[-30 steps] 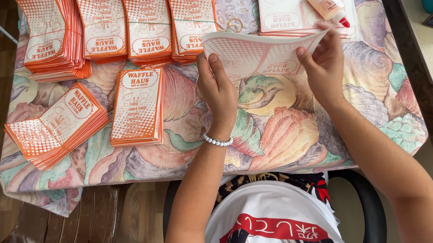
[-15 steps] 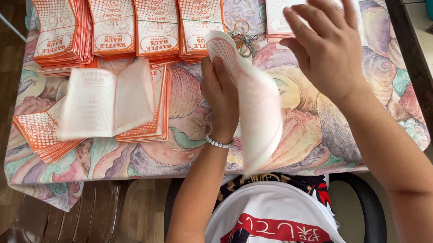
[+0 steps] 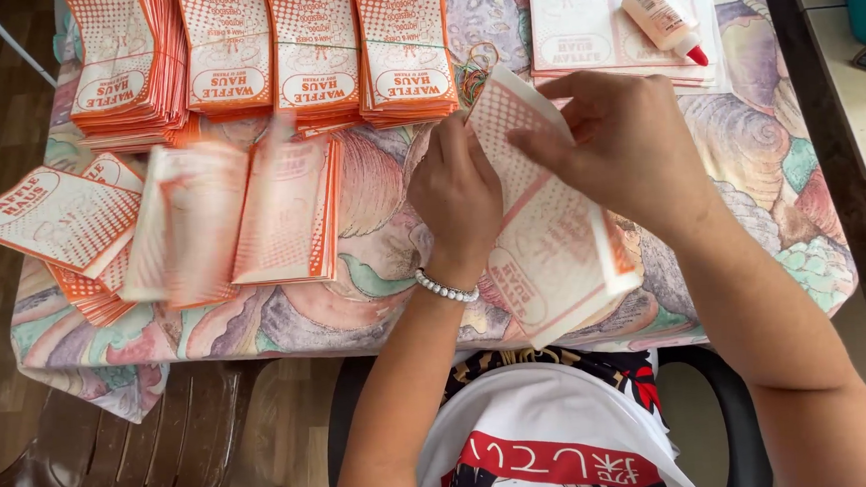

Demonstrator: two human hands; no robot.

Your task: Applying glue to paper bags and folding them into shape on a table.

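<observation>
I hold one flat orange-and-white paper bag (image 3: 554, 256) tilted above the table's front edge. My left hand (image 3: 455, 197), with a bead bracelet at the wrist, grips its left side. My right hand (image 3: 627, 146) pinches its upper edge from the right. To the left, a blurred paper bag (image 3: 186, 223) lies on a low pile of folded bags (image 3: 286, 212). Which side of the held bag faces me is unclear.
Several tall stacks of the same bags (image 3: 271, 53) line the table's far edge. A fanned pile (image 3: 61, 221) sits at the left. Flat sheets (image 3: 590, 23) with a glue bottle (image 3: 665, 21) lie far right, rubber bands (image 3: 477, 65) beside them. A brown chair (image 3: 135, 452) stands lower left.
The bag I held up has swung down flat between both hands, and my right hand has closed on its top edge. The loose bag at left has settled onto the pile.
</observation>
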